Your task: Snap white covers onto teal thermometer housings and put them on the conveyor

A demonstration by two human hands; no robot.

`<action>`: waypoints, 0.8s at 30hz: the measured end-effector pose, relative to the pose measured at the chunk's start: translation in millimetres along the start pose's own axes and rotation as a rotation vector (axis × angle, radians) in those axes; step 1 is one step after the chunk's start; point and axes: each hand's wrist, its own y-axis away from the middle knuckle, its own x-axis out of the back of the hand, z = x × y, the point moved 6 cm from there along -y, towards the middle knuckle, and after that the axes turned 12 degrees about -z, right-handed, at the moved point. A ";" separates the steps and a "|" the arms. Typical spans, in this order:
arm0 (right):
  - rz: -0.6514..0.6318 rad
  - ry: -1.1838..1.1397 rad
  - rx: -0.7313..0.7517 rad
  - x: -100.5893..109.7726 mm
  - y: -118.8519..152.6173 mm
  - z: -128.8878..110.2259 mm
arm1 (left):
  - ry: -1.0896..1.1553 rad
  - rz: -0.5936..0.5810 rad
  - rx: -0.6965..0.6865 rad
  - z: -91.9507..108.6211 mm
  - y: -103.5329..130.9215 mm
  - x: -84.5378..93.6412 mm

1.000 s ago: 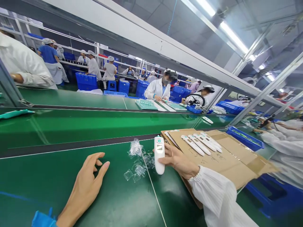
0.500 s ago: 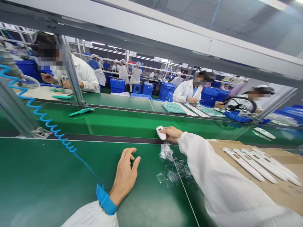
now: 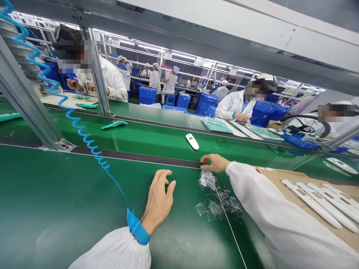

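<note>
White device (image 3: 192,141), one, set down on the green belt (image 3: 157,138), between its near and far edges and clear of both hands. By appearance, the placing of this piece is judged complete; at least four like pieces, the row of devices (image 3: 311,203) on the cardboard (image 3: 291,175) at the bench's right side, are judged to be left. Body long, smooth, white and rounded; a small dark window is set towards its far end, the face being turned up; it is laid slantwise. Another white piece (image 3: 340,165) is carried further right on the belt, and a green piece (image 3: 114,124) further left. Right hand (image 3: 215,163): fingers half curled, placed over the bench's far edge; no device is held, and whether the clear film (image 3: 207,180) beneath is touched cannot be told. The film is scattered in small squares from that edge inward. Left hand (image 3: 159,196): held over the bench (image 3: 70,201), loosely open, thumb parted from fingers, nothing grasped; its wrist is banded by a blue strap (image 3: 137,228), to which a coiled cord (image 3: 80,130) is joined.
</note>
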 end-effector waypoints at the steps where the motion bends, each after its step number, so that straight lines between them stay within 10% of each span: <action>1: -0.025 0.042 0.018 -6.8 15.2 1.1 | -0.002 0.001 -0.004 0.2 -0.1 0.0; 5: -0.127 0.151 0.015 -29.3 63.3 14.1 | -0.012 0.015 -0.026 0.7 -0.7 0.8; 10: 0.117 0.252 -0.037 -32.7 97.5 12.4 | -0.030 0.047 -0.049 -0.9 -1.7 4.7; 17: -0.027 0.164 0.358 -97.6 94.8 -45.4 | -0.101 0.184 -0.019 -9.4 -5.6 25.5; 24: 0.459 0.111 0.271 -107.0 74.1 -30.2 | -0.173 0.229 0.068 -18.7 -5.6 33.9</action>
